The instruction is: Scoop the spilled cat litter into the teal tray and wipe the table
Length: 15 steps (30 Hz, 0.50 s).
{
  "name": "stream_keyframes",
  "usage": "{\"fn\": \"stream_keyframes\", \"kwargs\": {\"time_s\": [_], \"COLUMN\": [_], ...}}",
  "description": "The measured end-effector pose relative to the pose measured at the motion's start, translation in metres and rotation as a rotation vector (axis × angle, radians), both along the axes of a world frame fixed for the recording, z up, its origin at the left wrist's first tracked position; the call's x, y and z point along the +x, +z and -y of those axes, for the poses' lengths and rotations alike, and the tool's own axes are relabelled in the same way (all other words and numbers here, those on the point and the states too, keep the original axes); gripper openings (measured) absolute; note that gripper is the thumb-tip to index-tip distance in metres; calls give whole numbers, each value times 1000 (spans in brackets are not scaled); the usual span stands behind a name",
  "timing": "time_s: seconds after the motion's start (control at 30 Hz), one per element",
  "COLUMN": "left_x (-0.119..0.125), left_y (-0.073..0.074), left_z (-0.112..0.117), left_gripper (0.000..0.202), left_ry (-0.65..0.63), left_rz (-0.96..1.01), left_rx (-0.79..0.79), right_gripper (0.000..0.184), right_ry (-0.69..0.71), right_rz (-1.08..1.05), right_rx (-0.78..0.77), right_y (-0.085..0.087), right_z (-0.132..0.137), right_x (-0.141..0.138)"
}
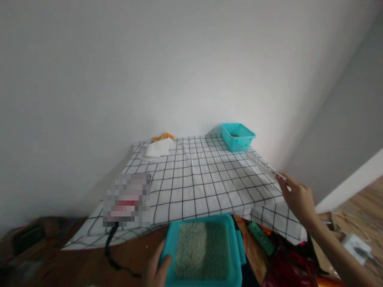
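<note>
My left hand [158, 268] grips the left edge of a teal plastic tray [233, 239] filled with greyish grains, held low in front of me at the bottom of the view. My right hand [297, 197] reaches out to the right edge of the table, its fingers closed on the end of a long clear plastic strip [260, 163] that lies along that edge. The table carries a white cloth with a black grid [203, 179]. A second, smaller teal tray [237, 136] stands at the far right corner by the wall.
White folded papers [158, 150] and an orange object [163, 136] lie at the far left of the table by the wall. A blurred-out item [127, 199] with a black cord [112, 255] sits near the left front. Red and green things [263, 239] lie below on the right; wooden floor beyond.
</note>
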<state>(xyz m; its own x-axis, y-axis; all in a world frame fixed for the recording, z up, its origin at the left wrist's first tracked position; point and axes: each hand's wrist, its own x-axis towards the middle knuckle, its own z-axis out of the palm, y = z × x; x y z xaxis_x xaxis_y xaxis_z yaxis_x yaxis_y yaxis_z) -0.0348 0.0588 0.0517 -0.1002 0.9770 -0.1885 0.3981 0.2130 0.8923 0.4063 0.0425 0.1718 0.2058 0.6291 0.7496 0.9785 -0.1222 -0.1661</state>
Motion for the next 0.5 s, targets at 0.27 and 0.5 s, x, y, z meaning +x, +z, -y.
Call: {"fn": "stream_keyframes", "kwargs": {"time_s": [0.27,0.5], "left_x": [11,7], "left_y": [7,5], "left_z": [0,7], "left_gripper": [68,58], "left_ry": [59,143], "left_rz": [-4,-38], "left_rx": [32,53], "right_gripper": [35,48], "right_ry": [172,724], "right_rz": [169,206], "right_rx": [-134,-106], "right_y": [-22,-39], "right_z": [-16,33], "right_x": [-38,-144]}}
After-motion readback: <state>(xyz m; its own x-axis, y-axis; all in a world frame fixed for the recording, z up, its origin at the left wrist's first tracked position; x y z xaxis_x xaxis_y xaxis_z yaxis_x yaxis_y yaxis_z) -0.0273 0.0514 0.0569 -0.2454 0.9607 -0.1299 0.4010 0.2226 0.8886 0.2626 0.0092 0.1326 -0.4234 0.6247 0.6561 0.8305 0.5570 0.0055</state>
